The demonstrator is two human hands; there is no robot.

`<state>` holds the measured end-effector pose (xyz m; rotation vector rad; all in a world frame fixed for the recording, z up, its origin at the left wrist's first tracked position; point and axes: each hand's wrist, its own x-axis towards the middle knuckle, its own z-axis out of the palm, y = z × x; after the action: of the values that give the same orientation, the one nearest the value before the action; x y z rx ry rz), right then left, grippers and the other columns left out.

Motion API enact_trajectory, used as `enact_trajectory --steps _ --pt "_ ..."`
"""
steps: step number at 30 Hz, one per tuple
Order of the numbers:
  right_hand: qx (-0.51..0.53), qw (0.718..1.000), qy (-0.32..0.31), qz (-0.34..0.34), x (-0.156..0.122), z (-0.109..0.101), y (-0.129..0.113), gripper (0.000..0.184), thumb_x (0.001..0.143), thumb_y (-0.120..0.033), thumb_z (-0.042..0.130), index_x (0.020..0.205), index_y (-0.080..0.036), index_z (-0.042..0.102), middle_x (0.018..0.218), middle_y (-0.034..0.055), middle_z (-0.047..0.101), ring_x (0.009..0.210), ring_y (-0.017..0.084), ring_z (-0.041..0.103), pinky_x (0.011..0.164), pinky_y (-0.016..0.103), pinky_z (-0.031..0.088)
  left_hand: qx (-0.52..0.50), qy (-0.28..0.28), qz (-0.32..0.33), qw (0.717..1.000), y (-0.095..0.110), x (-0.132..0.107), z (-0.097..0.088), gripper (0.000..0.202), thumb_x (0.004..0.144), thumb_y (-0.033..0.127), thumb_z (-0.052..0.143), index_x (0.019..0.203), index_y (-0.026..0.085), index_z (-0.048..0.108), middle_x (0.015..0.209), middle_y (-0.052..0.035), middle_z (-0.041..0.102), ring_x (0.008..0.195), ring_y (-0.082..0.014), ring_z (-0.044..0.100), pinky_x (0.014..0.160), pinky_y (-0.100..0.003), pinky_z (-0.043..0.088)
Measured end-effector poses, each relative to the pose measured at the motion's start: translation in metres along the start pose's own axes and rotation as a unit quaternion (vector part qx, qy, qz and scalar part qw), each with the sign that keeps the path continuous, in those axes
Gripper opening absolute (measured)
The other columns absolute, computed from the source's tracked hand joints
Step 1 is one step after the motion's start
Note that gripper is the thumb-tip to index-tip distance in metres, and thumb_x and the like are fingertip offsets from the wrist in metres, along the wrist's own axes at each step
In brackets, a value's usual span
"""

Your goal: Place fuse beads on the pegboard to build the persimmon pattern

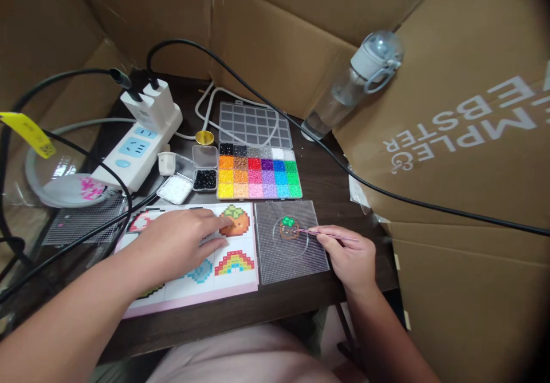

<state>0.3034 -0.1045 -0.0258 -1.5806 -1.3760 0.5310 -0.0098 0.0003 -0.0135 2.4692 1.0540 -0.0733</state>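
My left hand lies on a pattern sheet, its index finger stretched onto the printed orange fruit with green leaves. Nothing shows in that hand. To the right of the sheet is a clear pegboard with a raised ring. Inside the ring sit small beads: a green clump above an orange-brown outline. My right hand pinches pink tweezers, whose tip reaches the outline's right side. Whether a bead is in the tip is too small to tell.
Behind the board stands an open bead box with many colours. Left of it are small cases of black beads and white beads, then a power strip. A black cable crosses over to the right, past a water bottle. Cardboard walls surround the table.
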Motion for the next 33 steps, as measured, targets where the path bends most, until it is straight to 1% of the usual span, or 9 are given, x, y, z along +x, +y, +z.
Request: enact_trajectory --steps 7,12,16,22,27,29,31,33 --pt "-0.015 1.0 0.008 0.007 0.002 0.001 -0.001 0.014 0.078 -0.015 0.072 0.079 -0.026 0.081 0.08 0.0018 0.079 0.073 0.017 0.076 0.074 0.026 0.063 0.013 0.009 0.007 1.0 -0.001 -0.001 0.002 0.032 0.096 0.042 0.047 0.122 0.035 0.065 0.118 -0.0033 0.072 0.101 -0.0289 0.07 0.082 -0.042 0.054" --pt "-0.025 1.0 0.006 0.008 0.002 0.0 -0.004 0.013 0.078 -0.015 0.072 0.078 -0.025 0.081 0.079 0.0019 0.079 0.072 0.017 0.076 0.073 0.026 0.063 0.018 0.004 0.003 1.0 0.0 0.0 0.001 0.033 0.096 0.043 0.047 0.122 0.035 0.065 0.117 -0.0029 0.072 0.098 -0.029 0.07 0.078 -0.042 0.055" --pt "-0.033 0.999 0.003 0.011 0.002 0.0 -0.003 0.012 0.077 -0.016 0.072 0.079 -0.025 0.081 0.079 0.0022 0.079 0.072 0.018 0.076 0.073 0.027 0.063 0.015 0.01 0.011 1.0 -0.001 0.0 0.001 0.033 0.096 0.042 0.046 0.122 0.035 0.065 0.116 -0.0033 0.073 0.099 -0.0286 0.07 0.078 -0.041 0.054" --pt "-0.012 1.0 0.009 0.023 0.002 0.001 -0.003 0.01 0.077 -0.018 0.073 0.078 -0.024 0.081 0.08 0.0033 0.079 0.073 0.02 0.076 0.073 0.03 0.064 -0.006 0.008 0.007 1.0 -0.001 -0.001 0.001 0.033 0.095 0.041 0.046 0.12 0.033 0.067 0.115 -0.0041 0.073 0.099 -0.028 0.069 0.082 -0.04 0.053" --pt "0.003 0.999 0.017 0.05 0.0 -0.001 0.002 0.006 0.078 -0.023 0.074 0.079 -0.023 0.08 0.08 0.0051 0.079 0.074 0.022 0.076 0.073 0.034 0.064 -0.003 0.012 0.004 1.0 0.002 -0.001 -0.002 0.035 0.095 0.041 0.047 0.121 0.031 0.068 0.116 -0.0054 0.073 0.098 -0.0275 0.07 0.078 -0.038 0.052" --pt "0.016 0.997 0.03 0.065 -0.001 -0.002 0.007 0.007 0.078 -0.027 0.075 0.079 -0.022 0.08 0.08 0.0066 0.079 0.073 0.023 0.075 0.069 0.034 0.063 0.003 0.008 0.002 1.0 0.004 -0.002 -0.004 0.036 0.095 0.041 0.047 0.122 0.03 0.068 0.113 -0.0056 0.073 0.097 -0.0275 0.07 0.077 -0.037 0.051" --pt "0.042 0.995 0.048 0.078 -0.002 -0.003 0.011 0.011 0.077 -0.03 0.076 0.08 -0.02 0.08 0.08 0.0082 0.079 0.069 0.023 0.074 0.061 0.032 0.061 0.005 -0.003 -0.003 1.0 0.006 -0.002 -0.007 0.037 0.095 0.04 0.046 0.123 0.029 0.067 0.11 -0.0055 0.074 0.096 -0.0275 0.07 0.076 -0.037 0.051" --pt "0.082 0.991 0.06 0.091 -0.001 -0.003 0.014 0.013 0.076 -0.031 0.078 0.081 -0.019 0.079 0.079 0.0093 0.078 0.062 0.021 0.071 0.051 0.029 0.056 0.003 -0.015 -0.006 1.0 0.008 -0.003 -0.01 0.037 0.095 0.04 0.046 0.123 0.03 0.067 0.109 -0.005 0.074 0.095 -0.0273 0.069 0.075 -0.037 0.051"
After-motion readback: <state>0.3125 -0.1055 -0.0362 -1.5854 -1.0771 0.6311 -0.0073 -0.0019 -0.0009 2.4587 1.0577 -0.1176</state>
